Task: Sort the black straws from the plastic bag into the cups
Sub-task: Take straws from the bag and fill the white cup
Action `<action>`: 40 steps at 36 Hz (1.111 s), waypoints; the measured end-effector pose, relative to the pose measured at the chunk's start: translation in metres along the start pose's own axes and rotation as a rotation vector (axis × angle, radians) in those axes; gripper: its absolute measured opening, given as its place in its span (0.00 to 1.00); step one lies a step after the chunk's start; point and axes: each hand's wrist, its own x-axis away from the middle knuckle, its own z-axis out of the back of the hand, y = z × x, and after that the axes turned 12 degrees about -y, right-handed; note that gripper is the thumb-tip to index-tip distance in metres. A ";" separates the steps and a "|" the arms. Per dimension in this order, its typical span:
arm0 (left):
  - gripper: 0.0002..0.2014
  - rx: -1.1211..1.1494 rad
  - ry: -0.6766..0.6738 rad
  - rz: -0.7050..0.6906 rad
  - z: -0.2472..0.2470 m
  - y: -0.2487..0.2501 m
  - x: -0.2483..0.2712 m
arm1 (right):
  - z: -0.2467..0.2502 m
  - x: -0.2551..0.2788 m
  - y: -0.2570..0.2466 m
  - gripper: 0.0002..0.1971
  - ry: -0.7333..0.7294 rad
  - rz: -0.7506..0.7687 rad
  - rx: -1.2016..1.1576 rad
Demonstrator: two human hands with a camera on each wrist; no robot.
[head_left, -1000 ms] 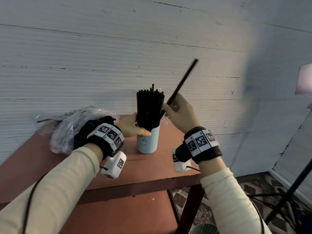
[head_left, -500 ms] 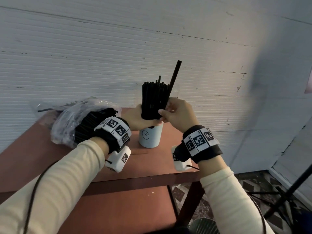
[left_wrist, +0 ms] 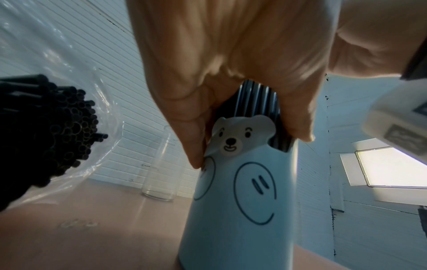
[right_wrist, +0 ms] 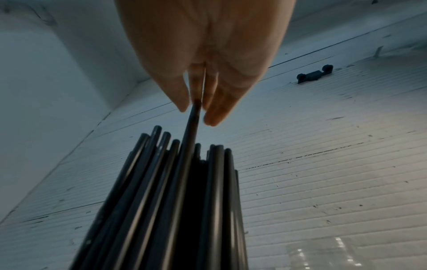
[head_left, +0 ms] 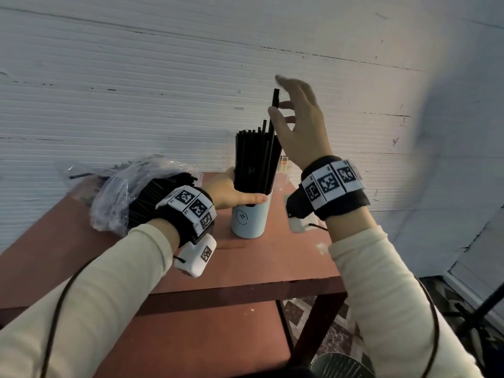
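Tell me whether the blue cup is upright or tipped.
Upright. The blue cup stands on the table, the left hand gripping its rim and the straws.

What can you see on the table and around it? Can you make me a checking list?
Surface: reddish-brown table, small marks on top.
Job's things: light blue bear cup packed with black straws; one straw sticks up higher; plastic bag holds more.
Clutter: empty clear glass behind the cup.
Grippers: left hand holds the straws at the cup's rim; right hand pinches the tall straw.
Cables: black wire along left sleeve.
Surroundings: white ribbed wall.
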 end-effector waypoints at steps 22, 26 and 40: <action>0.47 -0.138 -0.024 0.010 0.004 -0.016 -0.005 | -0.025 0.029 -0.008 0.09 0.143 -0.033 -0.082; 0.46 -0.130 -0.019 -0.005 0.004 -0.019 -0.008 | -0.030 0.033 -0.003 0.05 0.186 -0.032 -0.076; 0.45 -0.125 -0.018 -0.061 0.005 -0.023 -0.012 | -0.029 0.046 0.004 0.11 0.075 -0.080 0.074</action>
